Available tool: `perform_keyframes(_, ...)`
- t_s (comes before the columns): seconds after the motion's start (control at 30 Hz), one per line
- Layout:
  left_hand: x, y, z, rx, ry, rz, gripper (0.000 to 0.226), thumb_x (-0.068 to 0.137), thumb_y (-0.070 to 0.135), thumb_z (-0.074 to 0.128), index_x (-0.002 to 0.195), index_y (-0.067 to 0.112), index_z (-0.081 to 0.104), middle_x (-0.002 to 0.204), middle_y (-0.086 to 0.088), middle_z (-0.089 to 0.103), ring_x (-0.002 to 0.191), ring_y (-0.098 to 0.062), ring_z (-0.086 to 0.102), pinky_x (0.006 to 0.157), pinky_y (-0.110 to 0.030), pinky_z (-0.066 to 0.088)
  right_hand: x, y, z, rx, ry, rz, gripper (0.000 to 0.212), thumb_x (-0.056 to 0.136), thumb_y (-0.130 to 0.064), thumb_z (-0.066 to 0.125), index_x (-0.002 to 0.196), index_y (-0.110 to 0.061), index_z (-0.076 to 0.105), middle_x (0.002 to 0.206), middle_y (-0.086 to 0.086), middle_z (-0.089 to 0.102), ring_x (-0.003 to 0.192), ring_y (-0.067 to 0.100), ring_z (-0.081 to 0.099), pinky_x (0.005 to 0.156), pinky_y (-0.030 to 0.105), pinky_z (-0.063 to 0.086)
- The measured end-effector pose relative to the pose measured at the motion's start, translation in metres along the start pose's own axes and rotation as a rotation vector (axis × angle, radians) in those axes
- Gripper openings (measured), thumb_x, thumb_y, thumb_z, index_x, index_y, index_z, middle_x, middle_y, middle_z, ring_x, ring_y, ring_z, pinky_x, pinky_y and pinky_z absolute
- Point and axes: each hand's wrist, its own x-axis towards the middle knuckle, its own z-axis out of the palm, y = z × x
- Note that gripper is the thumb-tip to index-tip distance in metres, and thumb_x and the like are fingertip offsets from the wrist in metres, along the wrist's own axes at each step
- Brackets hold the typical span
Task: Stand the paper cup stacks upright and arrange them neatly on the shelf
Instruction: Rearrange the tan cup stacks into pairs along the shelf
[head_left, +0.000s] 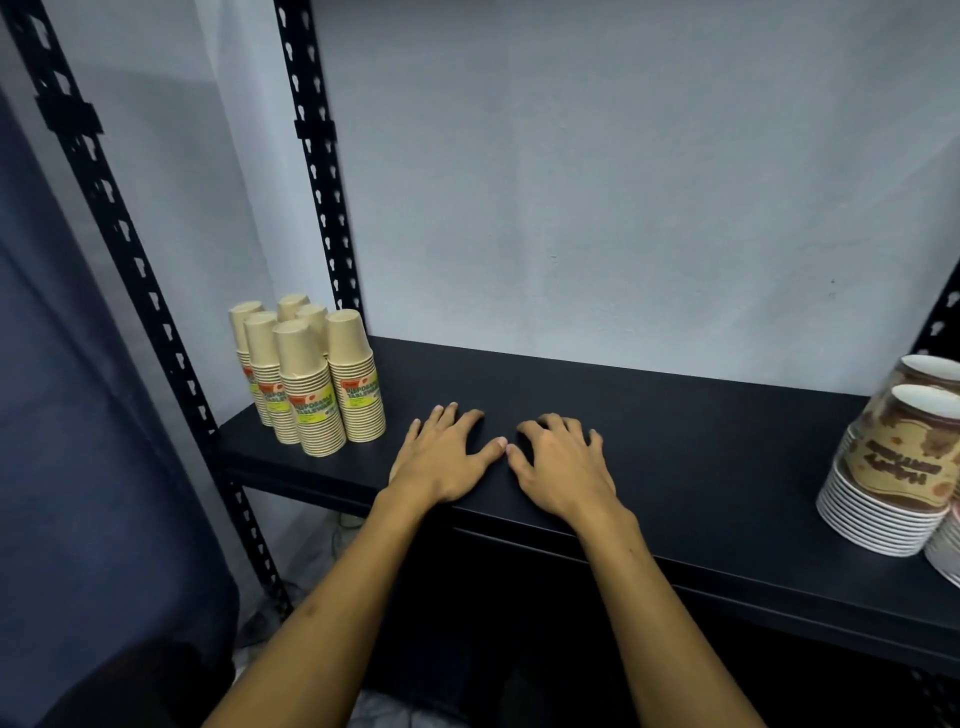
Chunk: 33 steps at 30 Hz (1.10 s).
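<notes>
Both hands, left hand and right hand, spread flat on black shelf; roughly six cup stacks upright.

bare forearms, no sleeves visible

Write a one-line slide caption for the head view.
Both hands rest flat on the black shelf between upright tan paper cup stacks and brown-printed ones.
</notes>
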Motion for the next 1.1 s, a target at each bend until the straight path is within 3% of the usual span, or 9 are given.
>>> perform_keyframes(0.43, -0.021, -0.008, 0.002, -0.062, 0.106, 0.055, 0.065, 0.099, 0.062, 0.039, 0.153, 0.027, 0.039, 0.165, 0.001, 0.028, 0.155, -0.016, 0.016, 0.126, -0.040, 0.013, 0.004, -0.003, 0.005, -0.010, 0.001, 0.008, 0.046, 0.104, -0.045, 0.038, 0.143, -0.023, 0.049, 0.152, 0.006, 0.042, 0.143, 0.029, 0.033, 0.120, 0.057, 0.020)
perform_keyframes(0.53, -0.033, -0.022, -0.004, -0.155, 0.094, 0.109, 0.061, 0.097, 0.061, 0.047, 0.149, 0.028, 0.047, 0.162, 0.006, 0.034, 0.153, -0.011, 0.021, 0.123, -0.039, 0.023, 0.006, -0.005, 0.005, 0.014, -0.022, -0.014, 0.043, 0.104, -0.042, 0.040, 0.144, -0.028, 0.048, 0.152, 0.003, 0.041, 0.144, 0.030, 0.030, 0.120, 0.061, 0.017)
perform_keyframes(0.63, -0.046, -0.042, -0.017, -0.245, 0.109, 0.162, 0.048, 0.094, 0.056, 0.058, 0.133, 0.029, 0.062, 0.150, 0.012, 0.051, 0.143, -0.006, 0.040, 0.115, -0.037, 0.038, 0.013, -0.014, 0.003, 0.075, -0.113, -0.103, 0.043, 0.101, -0.046, 0.047, 0.143, -0.036, 0.049, 0.155, -0.002, 0.038, 0.146, 0.027, 0.027, 0.121, 0.061, 0.014)
perform_keyframes(0.73, -0.057, -0.061, -0.033, -0.307, 0.257, 0.175, 0.027, 0.092, 0.048, 0.065, 0.106, 0.027, 0.073, 0.119, 0.014, 0.070, 0.114, -0.002, 0.061, 0.099, -0.032, 0.051, 0.029, -0.029, -0.003, 0.136, -0.223, -0.209, 0.043, 0.098, -0.047, 0.055, 0.140, -0.037, 0.053, 0.149, -0.004, 0.045, 0.141, 0.023, 0.036, 0.120, 0.055, 0.022)
perform_keyframes(0.87, -0.073, -0.088, -0.058, -0.384, 0.530, 0.081, 0.016, 0.090, 0.041, 0.071, 0.092, 0.026, 0.076, 0.089, 0.017, 0.073, 0.087, 0.001, 0.067, 0.077, -0.023, 0.054, 0.053, -0.061, -0.005, 0.380, -0.228, -0.305, 0.043, 0.095, -0.043, 0.065, 0.136, -0.032, 0.058, 0.135, -0.006, 0.060, 0.128, 0.012, 0.054, 0.110, 0.038, 0.043)
perform_keyframes(1.0, -0.084, -0.117, -0.073, -0.453, 0.687, -0.038, 0.012, 0.088, 0.037, 0.075, 0.089, 0.025, 0.074, 0.081, 0.016, 0.072, 0.077, 0.001, 0.067, 0.067, -0.012, 0.050, 0.075, -0.092, 0.001, 0.562, -0.154, -0.317, 0.059, 0.089, -0.042, 0.074, 0.141, -0.027, 0.052, 0.131, -0.006, 0.060, 0.120, 0.010, 0.057, 0.104, 0.035, 0.049)
perform_keyframes(1.1, -0.084, -0.137, -0.072, -0.480, 0.749, -0.135, 0.017, 0.086, 0.038, 0.077, 0.091, 0.024, 0.070, 0.085, 0.016, 0.070, 0.078, 0.001, 0.066, 0.070, -0.017, 0.054, 0.091, -0.108, 0.007, 0.626, -0.136, -0.328, 0.074, 0.084, -0.041, 0.079, 0.147, -0.023, 0.044, 0.136, -0.004, 0.056, 0.121, 0.012, 0.055, 0.103, 0.035, 0.050)
